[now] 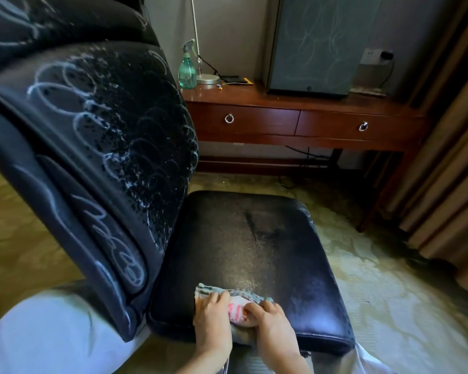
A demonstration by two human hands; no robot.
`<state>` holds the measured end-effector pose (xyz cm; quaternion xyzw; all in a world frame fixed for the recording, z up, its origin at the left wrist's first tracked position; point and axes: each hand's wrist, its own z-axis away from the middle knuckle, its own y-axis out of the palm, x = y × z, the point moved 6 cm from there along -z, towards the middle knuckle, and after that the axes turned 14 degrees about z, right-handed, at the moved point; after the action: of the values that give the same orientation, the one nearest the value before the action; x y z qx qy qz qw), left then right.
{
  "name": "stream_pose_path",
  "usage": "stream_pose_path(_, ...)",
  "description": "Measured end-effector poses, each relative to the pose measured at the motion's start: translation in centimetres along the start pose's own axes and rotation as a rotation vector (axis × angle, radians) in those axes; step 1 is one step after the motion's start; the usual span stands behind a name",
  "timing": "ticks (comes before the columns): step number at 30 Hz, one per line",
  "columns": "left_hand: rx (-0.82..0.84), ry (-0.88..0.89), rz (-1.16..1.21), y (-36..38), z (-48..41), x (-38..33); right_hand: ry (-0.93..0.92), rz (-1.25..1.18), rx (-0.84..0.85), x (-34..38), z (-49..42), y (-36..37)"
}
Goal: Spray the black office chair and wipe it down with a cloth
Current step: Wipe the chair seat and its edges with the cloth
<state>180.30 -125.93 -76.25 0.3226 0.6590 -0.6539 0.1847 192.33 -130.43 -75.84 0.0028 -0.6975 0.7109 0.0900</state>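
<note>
The black office chair fills the left and centre of the head view. Its backrest (pixel 114 125) carries white chalk scribbles and wet spray droplets. The seat (pixel 254 238) is damp, with a dark wiped streak near its middle. A grey and pink cloth (pixel 234 302) lies bunched at the seat's near edge. My left hand (pixel 212 318) and my right hand (pixel 272 323) both press down on the cloth, fingers curled over it. A green spray bottle (pixel 187 68) stands on the wooden desk behind the chair, out of either hand.
A dark wooden desk (pixel 295 122) with two ring-handle drawers stands against the far wall, holding a lamp base (pixel 207 79) and a scribbled grey cabinet (pixel 316 44). Curtains (pixel 449 157) hang at right. Patterned carpet (pixel 389 306) surrounds the chair.
</note>
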Motion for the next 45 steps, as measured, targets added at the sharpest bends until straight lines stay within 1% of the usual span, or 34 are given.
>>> stream_pose_path(1, 0.005, 0.009, 0.003, 0.0, 0.2, 0.0, -0.008, -0.001, -0.045, -0.1, 0.1, -0.4)
stream_pose_path(4, 0.009, 0.037, 0.024, -0.1, 0.3, 0.0, 0.006, -0.025, 0.075, 0.0, 0.5, 0.3)
stream_pose_path(5, 0.006, 0.051, 0.024, -0.1, 0.2, 0.0, 0.021, -0.030, 0.080, -0.1, 0.4, 0.3)
stream_pose_path(8, 0.007, 0.066, -0.015, 0.1, -0.3, -0.2, 0.018, -0.005, 0.029, -0.6, -0.3, 0.5)
stream_pose_path(12, 0.038, 0.033, -0.102, 0.6, -1.5, -0.4, 0.019, -0.003, 0.032, -1.3, -1.5, 0.9)
stream_pose_path(16, 0.010, 0.033, -0.146, 1.9, -3.7, -0.4, 0.026, -0.003, 0.012, -2.0, -3.7, 1.3)
stream_pose_path(18, -0.002, 0.047, -0.132, 2.2, -5.2, -0.6, 0.048, 0.004, -0.013, -2.5, -5.2, 1.5)
stream_pose_path(21, -0.011, 0.044, -0.129, 2.9, -8.4, -0.7, 0.046, 0.028, -0.062, -3.2, -8.1, 1.4)
stream_pose_path(24, -0.050, 0.053, -0.148, 3.5, -12.2, -1.2, 0.050, 0.039, -0.051, -3.8, -11.8, 1.2)
stream_pose_path(26, -0.041, 0.052, -0.185, 4.2, -15.3, -1.5, 0.055, 0.042, -0.045, -4.5, -14.9, 1.0)
stream_pose_path(31, -0.116, 0.045, -0.236, 6.3, -25.1, -1.2, 0.050, 0.032, -0.090, -6.2, -24.2, 0.8)
stream_pose_path(34, -0.160, 0.059, -0.271, 7.6, -31.9, -1.3, 0.032, 0.032, -0.161, -7.3, -30.9, 0.9)
stream_pose_path(38, -0.201, 0.000, -0.273, 9.2, -39.7, -1.6, 0.047, 0.063, -0.211, -8.9, -38.7, 0.9)
stream_pose_path(41, -0.232, -0.019, -0.280, 10.3, -42.4, -1.9, 0.046, 0.067, -0.238, -9.6, -41.8, 0.9)
stream_pose_path(43, -0.238, -0.018, -0.295, 10.6, -42.8, -1.9, 0.052, 0.059, -0.242, -9.7, -42.2, 1.0)
stream_pose_path(45, -0.239, -0.012, -0.306, 10.0, -42.5, -2.1, 0.062, 0.052, -0.207, -9.7, -41.7, 0.9)
